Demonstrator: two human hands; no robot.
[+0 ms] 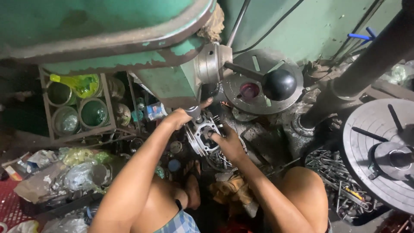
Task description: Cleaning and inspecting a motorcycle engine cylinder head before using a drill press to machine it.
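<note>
The finned metal cylinder (202, 136) was found beneath the green drill press (172, 82). The left hand (181, 117) was closed around the spindle (195, 113); the right hand (228, 144) gripped the cylinder's edge.

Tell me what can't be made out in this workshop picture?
- Head view: the tool tip under the left hand is hidden by its fingers and the green machine head.
- The finned metal part is partly covered by the right hand; its underside is unseen.
- The round slotted plate is cut off by the right edge.
- The scrap pile pieces are too small and dim to identify.
</note>
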